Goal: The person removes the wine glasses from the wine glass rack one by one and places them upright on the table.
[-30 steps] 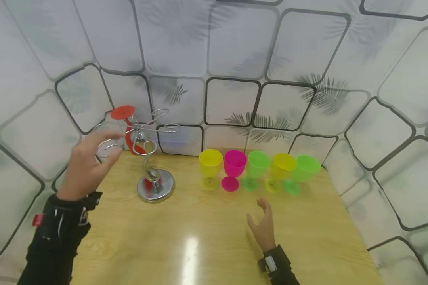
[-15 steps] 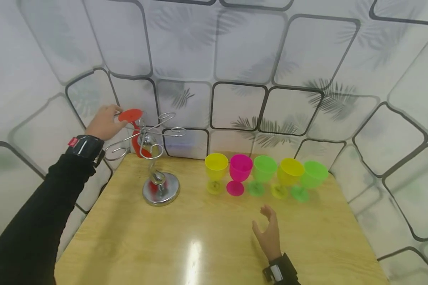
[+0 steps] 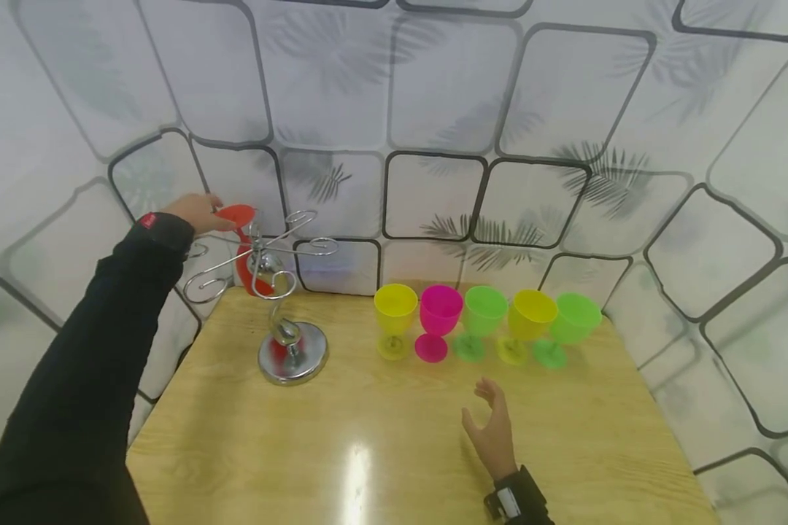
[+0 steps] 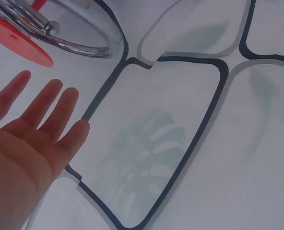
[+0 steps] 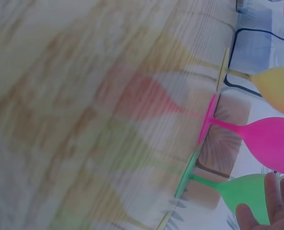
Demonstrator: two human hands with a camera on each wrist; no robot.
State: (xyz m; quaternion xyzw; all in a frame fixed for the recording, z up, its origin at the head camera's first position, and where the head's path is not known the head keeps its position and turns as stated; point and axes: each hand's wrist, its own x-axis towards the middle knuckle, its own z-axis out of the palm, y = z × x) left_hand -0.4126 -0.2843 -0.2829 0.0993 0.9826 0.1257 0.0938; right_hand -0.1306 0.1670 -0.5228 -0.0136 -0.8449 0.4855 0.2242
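Observation:
In the head view a red goblet (image 3: 238,216) hangs upside down, foot uppermost, in a chrome glass rack (image 3: 293,354) with curled wire arms. My left hand (image 3: 198,212) is at the left edge of the goblet's foot; whether it touches is unclear. In the left wrist view its fingers (image 4: 48,112) are spread and loosely bent, just below the red foot (image 4: 19,43); the thumb is hidden. My right hand (image 3: 492,430) hovers over the table with fingers relaxed and nothing in them, nearest the green goblet (image 3: 484,310) and the yellow goblet (image 3: 532,315).
A row of upright goblets stands along the table's back, among them a yellow goblet (image 3: 395,310), a pink goblet (image 3: 441,310) and a green goblet (image 3: 576,319). The wooden table (image 3: 289,452) meets a patterned wall covering (image 3: 433,193) behind and at the sides.
My left hand has moved up and away from me, from in front of the rack's left side to the red goblet's foot. The right hand stays nearly still.

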